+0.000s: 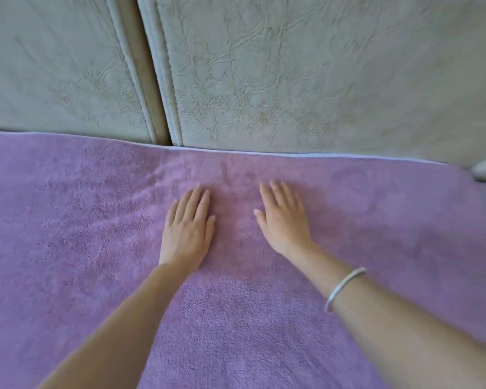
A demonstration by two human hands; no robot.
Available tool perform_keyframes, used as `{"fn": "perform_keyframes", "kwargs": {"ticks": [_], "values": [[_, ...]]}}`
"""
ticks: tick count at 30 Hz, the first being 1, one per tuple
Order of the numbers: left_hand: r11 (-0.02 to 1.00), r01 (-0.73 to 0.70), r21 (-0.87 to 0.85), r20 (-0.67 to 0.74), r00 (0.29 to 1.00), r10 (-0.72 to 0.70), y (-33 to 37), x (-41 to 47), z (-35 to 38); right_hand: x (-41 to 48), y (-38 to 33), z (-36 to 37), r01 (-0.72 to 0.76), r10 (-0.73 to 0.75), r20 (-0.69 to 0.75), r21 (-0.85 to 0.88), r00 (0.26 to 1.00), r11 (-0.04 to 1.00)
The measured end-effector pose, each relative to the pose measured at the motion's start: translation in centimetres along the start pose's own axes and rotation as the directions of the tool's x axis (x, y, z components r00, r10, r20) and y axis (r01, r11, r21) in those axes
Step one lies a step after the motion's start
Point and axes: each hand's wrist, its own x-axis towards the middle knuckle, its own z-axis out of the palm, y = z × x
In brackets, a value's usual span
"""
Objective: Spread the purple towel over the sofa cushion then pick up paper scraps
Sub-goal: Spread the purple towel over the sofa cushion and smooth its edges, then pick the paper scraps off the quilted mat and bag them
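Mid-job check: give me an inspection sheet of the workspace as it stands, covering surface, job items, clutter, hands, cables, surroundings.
Surface: sofa seat, covered by the purple towel; only a sliver of bare seat shows at far right.
Job's things: towel lies spread flat, its far edge along the back cushions; paper scraps: nothing seen.
Clutter: nothing seen.
Grippers: left hand and right hand both open, palms flat on the towel, side by side and apart; silver bangle on the right forearm.
Cables: nothing seen.
Surroundings: two cream, creased back cushions with a seam between them.
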Motion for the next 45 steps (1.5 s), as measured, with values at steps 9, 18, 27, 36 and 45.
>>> {"fn": "perform_keyframes", "kwargs": {"ticks": [9, 18, 27, 36, 45], "values": [[0.986, 0.012, 0.168, 0.11, 0.993, -0.031, 1.5, -4.4, 1.6, -3.7, 1.7, 1.8, -0.012, 0.01, 0.188, 0.011, 0.982, 1.0], [0.984, -0.121, 0.13, 0.276, 0.958, 0.081, 8.4, -15.1, -3.0, -19.1, 4.4, -1.8, -0.128, 0.097, 0.199, 0.149, 0.975, 0.981], [0.976, -0.202, 0.081, 0.323, 0.932, 0.166, 21.2, -19.9, -11.7, -32.9, 12.2, -10.9, -0.262, 0.246, 0.106, 0.174, 0.963, 0.949], [0.934, -0.356, -0.011, 0.161, 0.922, 0.353, 39.8, -25.1, -14.9, -46.7, 22.8, -18.9, -0.32, 0.349, -0.074, 0.256, 0.934, 0.912], [0.802, -0.596, -0.049, 0.178, 0.785, 0.594, 56.2, -31.1, -13.1, -60.8, 32.9, -21.1, -0.512, 0.587, -0.169, 0.342, 0.791, 0.788]]}}
